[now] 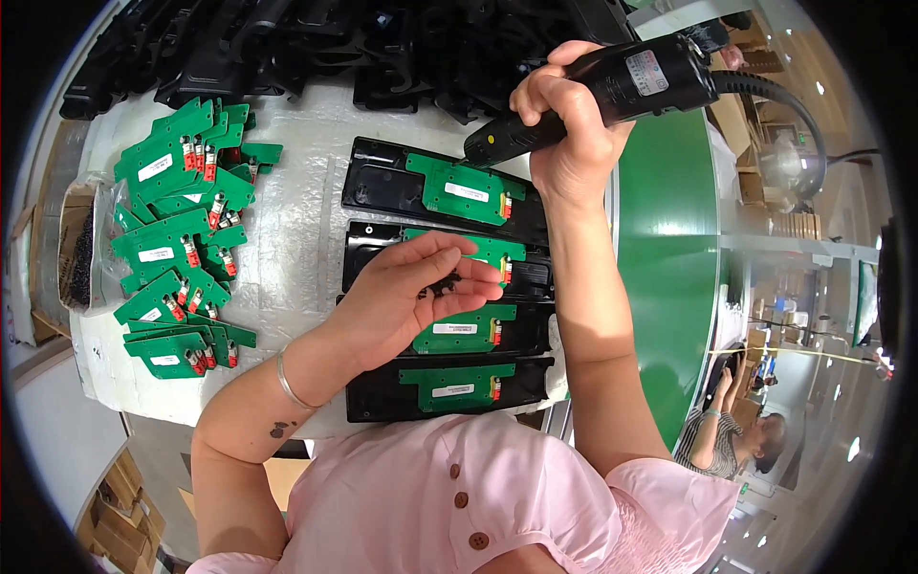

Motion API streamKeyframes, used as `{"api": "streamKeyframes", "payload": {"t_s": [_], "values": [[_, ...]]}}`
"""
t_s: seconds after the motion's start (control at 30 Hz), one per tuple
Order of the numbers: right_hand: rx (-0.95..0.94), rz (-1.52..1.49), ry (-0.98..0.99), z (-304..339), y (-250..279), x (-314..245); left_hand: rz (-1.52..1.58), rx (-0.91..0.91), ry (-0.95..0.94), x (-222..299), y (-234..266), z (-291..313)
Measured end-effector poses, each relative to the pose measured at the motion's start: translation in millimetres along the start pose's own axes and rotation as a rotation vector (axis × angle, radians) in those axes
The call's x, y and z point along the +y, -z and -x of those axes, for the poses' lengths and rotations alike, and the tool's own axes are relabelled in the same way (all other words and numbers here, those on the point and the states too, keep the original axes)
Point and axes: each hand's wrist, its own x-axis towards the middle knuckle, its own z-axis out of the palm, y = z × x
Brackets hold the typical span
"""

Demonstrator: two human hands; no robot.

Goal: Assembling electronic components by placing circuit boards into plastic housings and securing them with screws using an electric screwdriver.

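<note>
My right hand [572, 120] is wrapped round a black corded electric screwdriver [636, 81]. The tool slants down to the left, and its tip is at the upper edge of a green circuit board [464, 194]. That board lies in the farthest of several black plastic housings [375, 182] set in a column. My left hand [416, 273] is cupped, palm up, over the second housing, holding a small heap of black screws [442, 285]. It partly hides the second board [492, 251]. Nearer to me, more housings hold boards [457, 328] with white labels and red-and-white connectors.
Loose green boards [158, 230] are piled on the left of the white padded table. Beside them stands a box of small dark parts [81, 244]. Black plastic parts [287, 48] crowd the far edge. A green surface [665, 258] runs along the right, with another person [722, 435] beyond it.
</note>
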Motion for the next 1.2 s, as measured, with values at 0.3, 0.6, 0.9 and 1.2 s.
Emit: {"api": "streamKeyframes", "payload": {"t_s": [0.3, 0.6, 0.9, 1.2], "values": [[-0.022, 0.123, -0.061, -5, -5, 3, -0.087, 0.05, -0.025, 0, -1, 4], [-0.077, 0.184, -0.087, -6, -8, 2, -0.002, 0.084, -0.062, 6, 6, 0], [-0.455, -0.316, 0.093, 20, -10, -82, 0.211, 0.077, -0.142, 11, 10, -1], [-0.451, -0.234, 0.059, 35, -18, -94, 0.349, -0.076, -0.097, 8, 12, -1]]}}
